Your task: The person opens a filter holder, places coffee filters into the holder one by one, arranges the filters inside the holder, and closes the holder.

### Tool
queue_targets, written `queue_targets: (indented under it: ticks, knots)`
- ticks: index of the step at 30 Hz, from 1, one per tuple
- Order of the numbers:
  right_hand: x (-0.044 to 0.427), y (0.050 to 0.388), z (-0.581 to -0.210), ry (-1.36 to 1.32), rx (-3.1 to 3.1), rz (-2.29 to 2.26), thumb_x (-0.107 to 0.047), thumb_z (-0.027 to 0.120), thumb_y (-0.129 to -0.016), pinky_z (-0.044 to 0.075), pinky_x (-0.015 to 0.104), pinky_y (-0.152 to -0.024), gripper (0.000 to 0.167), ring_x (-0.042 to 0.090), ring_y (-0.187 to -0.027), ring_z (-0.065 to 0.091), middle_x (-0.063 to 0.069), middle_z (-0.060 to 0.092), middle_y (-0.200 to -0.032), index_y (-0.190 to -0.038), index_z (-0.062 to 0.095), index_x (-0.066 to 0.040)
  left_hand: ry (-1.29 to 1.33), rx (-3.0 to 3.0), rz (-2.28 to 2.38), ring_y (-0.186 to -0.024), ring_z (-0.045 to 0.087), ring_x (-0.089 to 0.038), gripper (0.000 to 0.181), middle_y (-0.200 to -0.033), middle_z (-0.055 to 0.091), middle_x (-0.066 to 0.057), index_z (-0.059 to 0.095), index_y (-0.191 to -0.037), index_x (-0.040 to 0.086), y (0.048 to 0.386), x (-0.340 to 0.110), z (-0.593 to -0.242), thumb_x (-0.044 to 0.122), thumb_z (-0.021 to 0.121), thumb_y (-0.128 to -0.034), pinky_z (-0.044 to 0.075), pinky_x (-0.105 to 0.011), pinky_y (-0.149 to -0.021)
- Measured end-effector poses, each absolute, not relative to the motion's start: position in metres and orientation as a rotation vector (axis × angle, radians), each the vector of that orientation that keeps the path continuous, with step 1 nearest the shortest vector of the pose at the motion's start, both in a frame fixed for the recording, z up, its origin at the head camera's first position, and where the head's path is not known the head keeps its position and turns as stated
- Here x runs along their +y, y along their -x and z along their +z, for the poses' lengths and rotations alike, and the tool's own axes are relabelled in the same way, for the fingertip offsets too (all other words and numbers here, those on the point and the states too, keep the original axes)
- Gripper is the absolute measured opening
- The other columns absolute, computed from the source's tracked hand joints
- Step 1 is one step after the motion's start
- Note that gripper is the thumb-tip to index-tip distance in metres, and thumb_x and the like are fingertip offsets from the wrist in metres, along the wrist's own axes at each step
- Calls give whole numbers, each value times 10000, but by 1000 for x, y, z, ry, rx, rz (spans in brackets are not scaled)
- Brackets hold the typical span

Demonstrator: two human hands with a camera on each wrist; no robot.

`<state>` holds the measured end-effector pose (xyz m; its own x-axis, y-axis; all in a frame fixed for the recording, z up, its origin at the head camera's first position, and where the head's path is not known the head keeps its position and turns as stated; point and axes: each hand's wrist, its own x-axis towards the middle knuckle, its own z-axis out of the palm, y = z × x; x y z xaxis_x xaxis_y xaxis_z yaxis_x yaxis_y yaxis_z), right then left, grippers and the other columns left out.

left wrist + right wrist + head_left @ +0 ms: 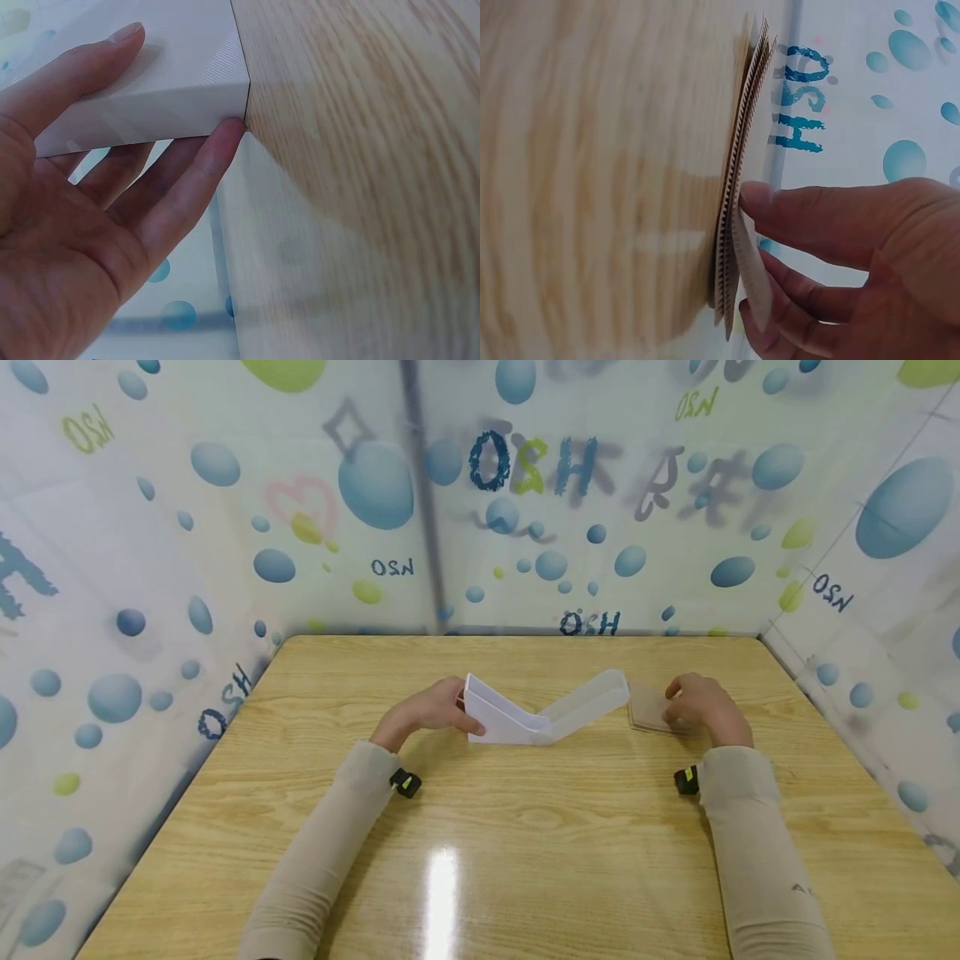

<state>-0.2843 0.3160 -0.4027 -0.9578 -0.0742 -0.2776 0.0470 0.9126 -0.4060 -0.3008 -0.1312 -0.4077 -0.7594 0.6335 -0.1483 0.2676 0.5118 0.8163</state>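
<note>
Pale printed walls (330, 610) with blue ovals (376, 485), green ovals (285, 372) and mirrored "H2O" lettering (531, 466) surround a light-brown wood-grain counter (562, 843) on three sides. A grey vertical band (424, 485) crosses the back; an elongated white reflection (441, 902) gleams on the counter.

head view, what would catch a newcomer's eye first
Probably the open white box near the middle of the wooden table, the left hand gripping its left end. To its right, the right hand pinches the stacked brown cardboard. Mirrored H2O lettering stands out on the bubble-patterned backdrop behind.
</note>
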Motion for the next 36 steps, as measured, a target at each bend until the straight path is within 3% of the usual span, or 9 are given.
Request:
queue_targets:
  ticks: [14, 24, 29, 31, 36]
  knots:
    - [313, 284, -402, 43, 2844, -593, -108, 724, -898, 447, 627, -1012, 518, 497, -1172, 519, 397, 509, -1394, -1330, 537, 106, -737, 2319, 1158, -991, 705, -208, 393, -1205, 737, -167, 680, -1228, 19, 299, -131, -406, 45, 803, -856, 570, -297, -768]
    - [319, 286, -406, 47, 2789, -665, -105, 676, -928, 439, 621, -1001, 616, 493, -1171, 506, 409, 459, -1417, -1435, 411, 124, -729, 2320, 1158, -989, 704, -207, 392, -1198, 739, -165, 681, -1225, 18, 298, -131, -405, 56, 806, -856, 569, -297, -769]
    - [327, 285, -404, 83, 2718, -828, -90, 592, -975, 490, 477, -829, 585, 416, -1057, 548, 402, 464, -1385, -1480, 375, 113, -725, 2316, 1164, -976, 704, -200, 389, -1191, 741, -165, 684, -1220, 19, 299, -131, -406, 51, 807, -853, 573, -298, -761]
    - [331, 285, -403, 96, 2677, -908, -88, 557, -991, 469, 409, -760, 580, 336, -964, 556, 384, 482, -1357, -1499, 356, 107, -721, 2314, 1166, -976, 705, -199, 389, -1191, 742, -164, 686, -1219, 20, 299, -131, -406, 53, 809, -851, 573, -298, -763]
    - [334, 285, -396, 85, 2633, -1019, -83, 540, -1004, 446, 356, -688, 577, 170, -736, 495, 165, 579, -983, -1512, 347, 109, -719, 2315, 1165, -979, 706, -197, 387, -1194, 744, -161, 690, -1219, 22, 299, -131, -406, 54, 808, -852, 571, -298, -765]
